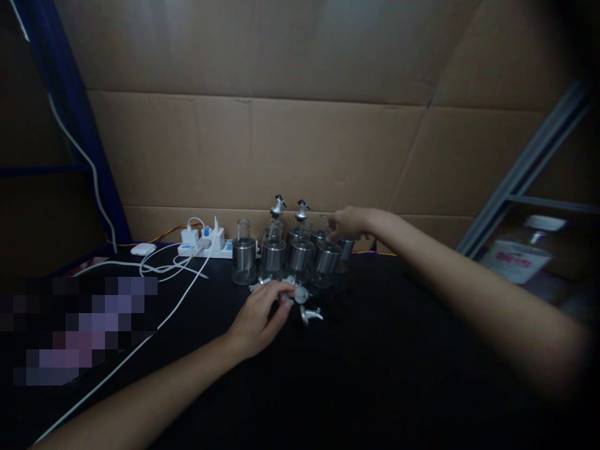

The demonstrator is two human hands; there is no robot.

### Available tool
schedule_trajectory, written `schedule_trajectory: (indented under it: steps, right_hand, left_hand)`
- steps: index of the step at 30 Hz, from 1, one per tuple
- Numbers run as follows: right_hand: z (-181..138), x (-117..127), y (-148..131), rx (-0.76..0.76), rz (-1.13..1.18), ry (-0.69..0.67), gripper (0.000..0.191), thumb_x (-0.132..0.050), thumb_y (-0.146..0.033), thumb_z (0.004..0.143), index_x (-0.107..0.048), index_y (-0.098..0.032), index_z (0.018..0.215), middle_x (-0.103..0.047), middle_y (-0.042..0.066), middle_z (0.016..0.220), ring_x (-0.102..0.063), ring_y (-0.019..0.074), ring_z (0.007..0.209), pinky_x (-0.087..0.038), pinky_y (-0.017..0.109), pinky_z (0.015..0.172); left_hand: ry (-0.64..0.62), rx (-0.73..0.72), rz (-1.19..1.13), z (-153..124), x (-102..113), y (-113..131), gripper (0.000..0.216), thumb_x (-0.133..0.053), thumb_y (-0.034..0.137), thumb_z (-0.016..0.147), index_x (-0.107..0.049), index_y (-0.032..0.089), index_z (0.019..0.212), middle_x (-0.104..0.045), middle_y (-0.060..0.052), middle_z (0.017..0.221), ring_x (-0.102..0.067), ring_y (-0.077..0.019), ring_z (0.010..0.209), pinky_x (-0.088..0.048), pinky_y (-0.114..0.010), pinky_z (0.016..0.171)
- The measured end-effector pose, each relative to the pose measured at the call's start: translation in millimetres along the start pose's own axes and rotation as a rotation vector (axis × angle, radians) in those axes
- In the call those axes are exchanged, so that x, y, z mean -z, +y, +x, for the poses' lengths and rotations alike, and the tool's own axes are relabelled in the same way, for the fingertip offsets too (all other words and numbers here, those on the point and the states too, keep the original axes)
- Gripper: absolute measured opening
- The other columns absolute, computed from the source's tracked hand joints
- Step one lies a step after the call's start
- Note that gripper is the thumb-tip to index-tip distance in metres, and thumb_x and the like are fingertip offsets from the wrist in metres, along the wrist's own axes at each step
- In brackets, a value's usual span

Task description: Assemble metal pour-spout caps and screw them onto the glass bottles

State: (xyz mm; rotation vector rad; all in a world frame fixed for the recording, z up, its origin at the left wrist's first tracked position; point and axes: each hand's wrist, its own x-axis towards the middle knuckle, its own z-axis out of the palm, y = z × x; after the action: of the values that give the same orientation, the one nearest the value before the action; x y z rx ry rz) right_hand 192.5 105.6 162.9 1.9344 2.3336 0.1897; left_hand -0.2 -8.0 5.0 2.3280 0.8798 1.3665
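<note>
1. We look at a dark table (398, 362) set against a cardboard wall (281, 144) in dim light.
2. Toward the table's far edge, about midway along it, stands a tight cluster of glass bottles (273, 256) with steel bands. Two at the back carry fitted pourers (277, 205), and the rest show open mouths.
3. Just in front of the cluster lie the loose spouts (309, 312), small metal pieces on the black top.
4. The left hand (257, 319) rests among them, its fingers curled narrow and pinched on one piece.
5. The right hand (349, 223) reaches over the cluster's far right side, fingertips bent down at the rear bottle (345, 248). We cannot tell whether it grips or only touches.
6. We judge the step in hand to be picking up a spout while an open bottle is steadied. A next move would call for lifting the piece clear of its neighbours, turning its stem downward and lining it up over an open mouth without knocking the close-packed glass.
7. Further left along the far edge sit a white power strip (206, 245) and a trailing cable (178, 300). A plastic jug (520, 256) stands off the right edge.
</note>
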Motion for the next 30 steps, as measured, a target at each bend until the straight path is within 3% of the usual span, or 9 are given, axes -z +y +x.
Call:
schedule_trajectory:
  steps: [5,10,13,22,25,30]
  right_hand:
    - [-13.8,-7.4,4.7,0.003,0.090,-0.032,0.030,-0.061,-0.036,0.064,-0.060,-0.015,0.085,-0.055,0.002,0.053,-0.054,0.0148,0.044,-0.047,0.030,0.040]
    - [-20.7,-5.5,19.7,0.013,0.131,-0.060,0.035,-0.057,-0.035,0.066,-0.058,-0.009,0.090,-0.059,0.008,0.071,-0.053,0.0111,0.042,-0.045,0.025,0.035]
    - [-25.9,-1.9,32.8,0.021,0.164,-0.013,0.036,-0.054,-0.039,0.069,-0.058,-0.010,0.090,-0.060,0.008,0.077,-0.053,0.0101,0.041,-0.043,0.023,0.036]
    - [-41.6,30.2,89.9,-0.159,0.212,0.203,0.040,-0.046,-0.047,0.071,-0.059,-0.010,0.081,-0.058,0.007,0.063,-0.046,0.0083,0.038,-0.037,0.023,0.042]
    - [-36.8,22.8,106.4,-0.236,0.202,0.211,0.039,-0.046,-0.047,0.071,-0.059,-0.010,0.077,-0.058,0.007,0.063,-0.045,0.0075,0.037,-0.037,0.024,0.044]
    - [-20.2,-13.6,123.6,-0.288,0.206,0.168,0.035,-0.049,-0.044,0.070,-0.058,-0.011,0.076,-0.057,0.008,0.063,-0.046,0.0083,0.038,-0.037,0.025,0.048]
  left_hand:
    - [-0.012,0.003,0.014,-0.6,-0.5,-0.6,0.021,-0.039,0.020,0.082,-0.045,0.018,0.103,-0.055,-0.006,0.091,-0.050,-0.0158,0.082,-0.040,-0.031,0.076]
    - [-0.017,0.001,0.021,-0.9,-1.4,-2.5,0.022,-0.039,0.020,0.082,-0.045,0.018,0.103,-0.055,-0.006,0.091,-0.051,-0.0158,0.084,-0.040,-0.030,0.076]
    - [-0.020,0.003,0.019,-0.9,-1.4,-2.7,0.022,-0.039,0.019,0.082,-0.044,0.018,0.104,-0.055,-0.006,0.092,-0.051,-0.0156,0.084,-0.040,-0.030,0.076]
    - [-0.035,0.006,0.010,-0.3,-1.5,-2.3,0.022,-0.039,0.018,0.082,-0.044,0.018,0.104,-0.055,-0.005,0.091,-0.050,-0.0151,0.083,-0.041,-0.030,0.075]
    - [-0.029,0.007,0.007,-0.1,-2.2,-3.4,0.022,-0.039,0.018,0.082,-0.044,0.018,0.104,-0.055,-0.005,0.091,-0.050,-0.0152,0.082,-0.041,-0.031,0.074]
    - [-0.022,0.023,0.002,-0.5,-2.4,-4.3,0.023,-0.040,0.018,0.082,-0.045,0.017,0.104,-0.055,-0.006,0.091,-0.051,-0.0155,0.082,-0.042,-0.031,0.074]
